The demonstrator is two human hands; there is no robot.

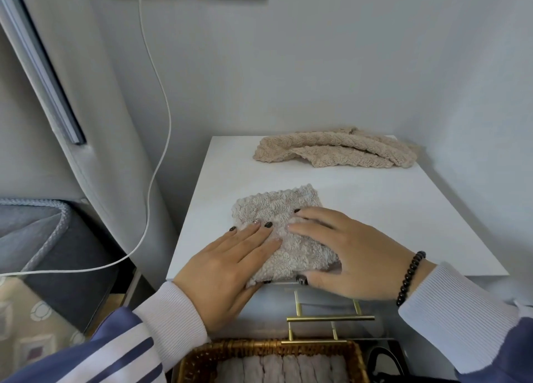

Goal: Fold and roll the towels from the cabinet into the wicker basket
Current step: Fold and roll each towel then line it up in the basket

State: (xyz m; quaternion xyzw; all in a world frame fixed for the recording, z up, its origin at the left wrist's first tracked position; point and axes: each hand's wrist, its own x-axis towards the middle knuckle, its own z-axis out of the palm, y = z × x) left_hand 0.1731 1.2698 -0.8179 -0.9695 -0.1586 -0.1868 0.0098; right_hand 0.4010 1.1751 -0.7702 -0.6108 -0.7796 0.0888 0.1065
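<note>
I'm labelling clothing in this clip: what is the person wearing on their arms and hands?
Both arms wear blue sleeves with white ribbed cuffs; the left sleeve shows white stripes. The right wrist carries a dark beaded bracelet. Nails on the left hand and right hand are mostly dark-polished.

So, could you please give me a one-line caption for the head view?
Both hands press a folded towel flat on the white cabinet, wicker basket below.
</note>
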